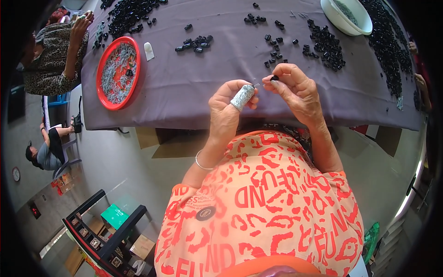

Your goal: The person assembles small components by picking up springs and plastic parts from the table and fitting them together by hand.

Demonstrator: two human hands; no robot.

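Observation:
Above the near part of the cloth-covered table, my left hand point(224, 111) is closed in a pinch, its thumb wrapped in a grey speckled covering point(242, 97). A small, thin, pale piece point(256, 85) sticks out from those fingertips; its kind is too small to make out. Just to the right, my right hand point(297, 97) pinches a small black cylindrical piece point(274, 78) between thumb and forefinger. The two hands' fingertips are close together. Beyond them lie loose black cylindrical pieces point(196, 44) of a similar look, in small groups.
A red basin point(99, 78) at the left holds many thin grey pieces and a few black ones. Beside it lies a white finger-shaped object point(148, 51). A pale bowl point(364, 31) stands far right, near large black heaps point(387, 51). Another person point(57, 60) sits at the left edge.

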